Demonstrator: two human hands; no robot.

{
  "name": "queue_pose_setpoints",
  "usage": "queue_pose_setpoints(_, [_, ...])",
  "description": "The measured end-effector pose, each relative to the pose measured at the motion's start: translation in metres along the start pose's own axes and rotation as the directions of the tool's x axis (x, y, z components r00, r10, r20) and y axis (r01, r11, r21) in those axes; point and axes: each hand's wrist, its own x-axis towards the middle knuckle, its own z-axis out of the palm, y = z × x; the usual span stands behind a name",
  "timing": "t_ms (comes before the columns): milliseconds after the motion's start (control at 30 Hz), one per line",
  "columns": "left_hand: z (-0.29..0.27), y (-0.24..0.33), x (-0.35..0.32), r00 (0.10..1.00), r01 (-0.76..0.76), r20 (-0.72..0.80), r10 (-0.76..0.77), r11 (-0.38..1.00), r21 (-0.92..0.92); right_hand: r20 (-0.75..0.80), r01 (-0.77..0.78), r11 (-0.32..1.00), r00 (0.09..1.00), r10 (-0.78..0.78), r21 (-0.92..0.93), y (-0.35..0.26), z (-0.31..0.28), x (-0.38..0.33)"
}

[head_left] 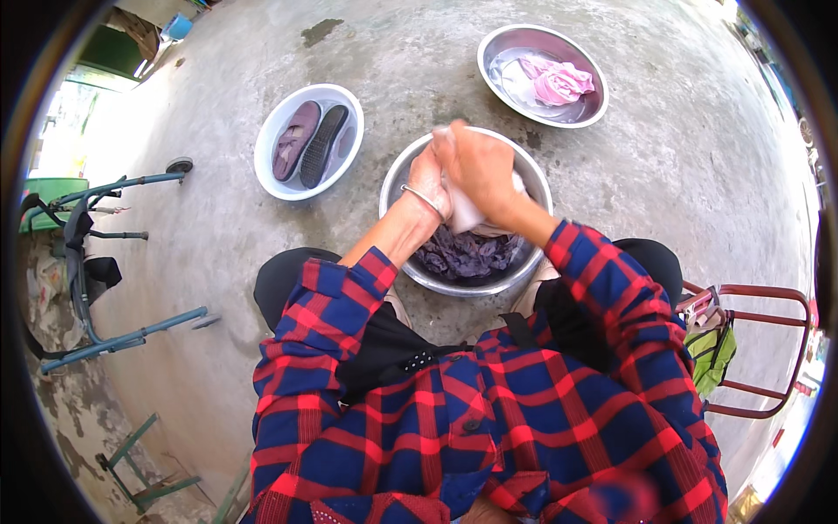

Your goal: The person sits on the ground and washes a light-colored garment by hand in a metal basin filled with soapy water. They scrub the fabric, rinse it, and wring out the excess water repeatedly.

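My left hand (429, 182), with a bangle at its wrist, and my right hand (482, 170) meet over a round metal basin (391, 272). Both are closed around a pale, whitish wet cloth (465, 212), squeezed between them; part of it is hidden by the fingers. The right fingers are slightly smeared by motion. Below the hands, a crumpled dark purple cloth (467, 253) lies in the basin. The basin stands on the floor between my knees.
Ahead to the left, a white basin (264, 140) holds a pair of dark slippers (310, 144) in water. Another metal basin (601, 109) with a pink cloth (559, 82) stands ahead to the right. A blue metal frame (131, 336) is at left, a red-brown frame (759, 390) at right.
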Motion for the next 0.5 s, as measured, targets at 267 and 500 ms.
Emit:
queue_pose_setpoints(267, [-0.023,0.039,0.002,0.998,-0.025,-0.051,0.036,0.979,0.2,0.34,-0.342,0.935,0.893,0.294,0.09,0.062,0.002,0.019])
queue_pose_setpoints(500, [-0.141,0.022,0.044,0.765,-0.085,-0.317,0.56,0.576,0.813,0.682,-0.239,0.968,0.696,0.225,-0.075,0.153,0.046,-0.012])
